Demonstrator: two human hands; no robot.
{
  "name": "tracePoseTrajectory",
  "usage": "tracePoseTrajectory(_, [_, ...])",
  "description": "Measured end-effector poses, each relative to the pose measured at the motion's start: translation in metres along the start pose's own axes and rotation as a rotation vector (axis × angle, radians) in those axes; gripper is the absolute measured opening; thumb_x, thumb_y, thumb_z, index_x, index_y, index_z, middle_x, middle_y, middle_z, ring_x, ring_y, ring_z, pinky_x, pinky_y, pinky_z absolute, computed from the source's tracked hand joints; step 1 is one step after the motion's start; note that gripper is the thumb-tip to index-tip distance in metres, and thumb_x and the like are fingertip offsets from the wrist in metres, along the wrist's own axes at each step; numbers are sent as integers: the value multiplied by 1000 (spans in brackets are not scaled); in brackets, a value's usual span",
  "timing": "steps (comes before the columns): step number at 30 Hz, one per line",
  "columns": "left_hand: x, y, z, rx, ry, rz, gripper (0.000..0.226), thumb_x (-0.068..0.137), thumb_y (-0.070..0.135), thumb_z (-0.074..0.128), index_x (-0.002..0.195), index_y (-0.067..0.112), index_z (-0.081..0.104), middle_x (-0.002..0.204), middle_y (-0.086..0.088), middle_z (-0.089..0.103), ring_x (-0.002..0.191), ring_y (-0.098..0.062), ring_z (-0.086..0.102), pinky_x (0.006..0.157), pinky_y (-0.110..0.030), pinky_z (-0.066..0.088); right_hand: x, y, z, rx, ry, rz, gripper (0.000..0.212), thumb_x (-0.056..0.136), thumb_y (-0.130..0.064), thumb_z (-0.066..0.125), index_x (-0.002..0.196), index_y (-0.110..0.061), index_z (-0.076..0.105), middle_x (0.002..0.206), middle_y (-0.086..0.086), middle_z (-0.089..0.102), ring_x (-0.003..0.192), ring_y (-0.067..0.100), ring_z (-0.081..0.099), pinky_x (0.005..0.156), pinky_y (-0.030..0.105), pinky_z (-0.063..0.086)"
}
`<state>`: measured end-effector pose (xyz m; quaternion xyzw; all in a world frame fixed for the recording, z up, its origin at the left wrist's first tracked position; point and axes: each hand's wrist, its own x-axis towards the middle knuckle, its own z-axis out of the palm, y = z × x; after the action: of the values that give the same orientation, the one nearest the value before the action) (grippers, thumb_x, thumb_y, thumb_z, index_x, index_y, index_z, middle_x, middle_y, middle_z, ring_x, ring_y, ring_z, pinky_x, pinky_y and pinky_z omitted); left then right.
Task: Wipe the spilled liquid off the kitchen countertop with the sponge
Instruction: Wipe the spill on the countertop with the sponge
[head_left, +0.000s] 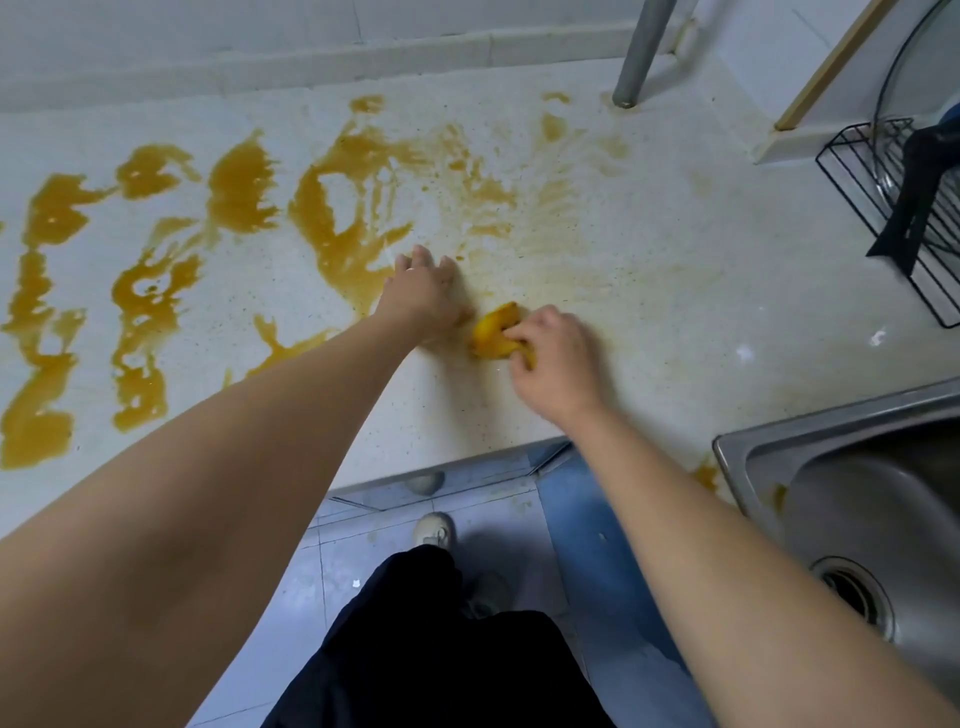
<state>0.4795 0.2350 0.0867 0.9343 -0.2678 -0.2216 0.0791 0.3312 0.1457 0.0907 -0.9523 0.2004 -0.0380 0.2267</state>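
A pale speckled desk (649, 291) is streaked with amber spilled liquid (332, 208), thickest to the left of both hands, with faint smears beyond them. The yellow sponge (496, 332) is squeezed in the curled grip of the right hand (556, 358), while the left hand (423, 296) is pressed on the desk just beside it, fingers loosely bent. The desk's front edge is found just behind the right wrist, a steel sink (852, 499) to the right, and a wire rack (893, 208) far right.

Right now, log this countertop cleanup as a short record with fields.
surface: pale speckled stone countertop
spill: thick orange-brown liquid, heaviest on the left half, thin smears toward the right
tool: squashed yellow sponge, on the counter
right hand: grips the sponge
left hand: rests on the counter beside the sponge
nearby: stainless steel sink at right, black wire rack behind it
progress: most of the spill remains
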Motion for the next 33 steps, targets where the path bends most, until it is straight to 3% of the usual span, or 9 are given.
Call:
tracePoseTrajectory(4, [-12,-21,-8,-101,42,-97,67,95,37,50,151,21,18,159,-11,-9,146,-32,-7,118,-44,8,11,10,-3,-5,127,208,28,88,-15,51,112,-16,64,119,7,56,108,27,48,90,30,35])
tracePoseTrajectory(8, [-15,-35,-2,-55,8,-118,74,94,45,48,152,18,11,159,-11,-6,146,-32,-7,117,-46,12,-4,-42,25,94,-93,-200,27,84,-11,54,107,-14,68,110,6,59,102,24,47,91,32,37])
tracePoseTrajectory(10, [-15,-39,-4,-56,-8,-103,71,94,43,50,151,17,16,159,-10,-3,146,-31,-5,116,-45,17,4,-35,19,-10,-68,-235,26,87,-13,51,107,-18,67,109,3,59,99,23,49,87,34,38])
tracePoseTrajectory(13, [-17,-45,-9,-42,-33,-71,67,94,41,51,150,17,22,159,-8,3,146,-30,2,113,-45,23,25,-1,3,-128,159,130,26,89,-14,47,106,-18,65,109,7,59,98,26,53,82,37,45])
tracePoseTrajectory(15, [-20,-45,-10,-24,-27,-61,67,96,38,48,151,16,16,159,-7,-2,146,-29,-1,114,-42,20,28,-10,6,-45,177,243,27,88,-13,47,109,-12,64,117,11,55,106,29,49,89,35,41])
tracePoseTrajectory(19, [-23,-46,-10,-45,-13,-47,59,100,25,39,152,14,14,159,-10,-5,146,-29,-3,114,-39,19,22,-48,32,17,-10,-134,27,86,-12,51,109,-11,65,112,9,56,104,27,49,89,31,37])
tracePoseTrajectory(24, [-25,-48,-10,-14,-26,-35,68,97,41,44,152,18,12,159,-6,-6,147,-28,-4,115,-39,18,54,0,5,-122,194,300,26,87,-17,48,109,-13,63,111,16,56,101,33,52,85,37,43])
tracePoseTrajectory(29, [-22,-46,-13,-35,-33,-61,67,95,40,49,151,20,17,160,-6,-3,147,-27,-1,113,-42,23,39,-35,27,-159,29,-160,32,86,-15,49,116,-15,61,116,9,53,104,28,48,90,35,36])
tracePoseTrajectory(33, [-11,-44,-21,-98,-14,-76,65,94,35,54,149,24,22,159,-5,1,146,-28,7,110,-46,33,77,0,1,-217,172,280,24,86,-15,47,104,-10,62,114,19,54,104,36,49,91,43,42])
